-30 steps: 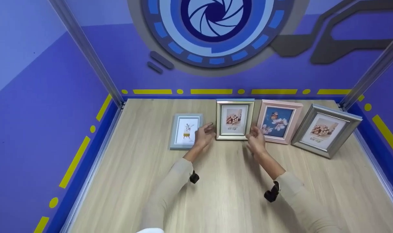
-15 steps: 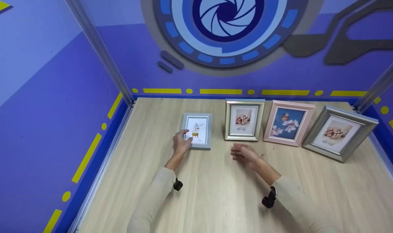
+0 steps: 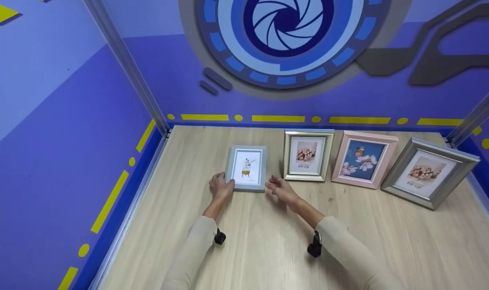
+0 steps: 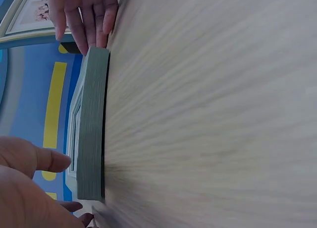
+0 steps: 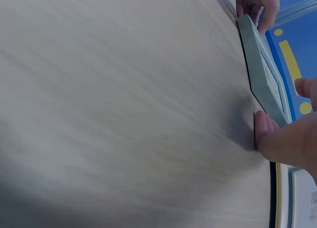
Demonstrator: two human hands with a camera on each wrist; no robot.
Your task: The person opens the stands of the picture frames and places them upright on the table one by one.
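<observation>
A light grey-blue picture frame [image 3: 248,188] lies face up on the wooden table, showing a plant in a yellow pot. At its left side my left hand [image 3: 221,187] holds the edge, thumb over the border and fingers along the outer side. My right hand [image 3: 283,191] is at the lower right corner of this frame, with nothing gripped. In the left wrist view, the right hand's extended fingers [image 4: 89,22] reach right to the end of the frame's side [image 4: 91,134]. The right wrist view shows the left hand [image 5: 257,5] at the far end.
To the right, a gold picture frame [image 3: 288,161], a pink one [image 3: 339,161] and a larger silver one [image 3: 397,193] stand leaning back in a row. Behind the wooden table [image 3: 268,249] rises a blue printed wall [image 3: 168,80], with another panel [image 3: 67,169] on the left.
Both hands have left the gold frame and moved left. The left hand crossed to the grey-blue frame's left edge; the right hand came to its right corner. The head view has shifted slightly.
</observation>
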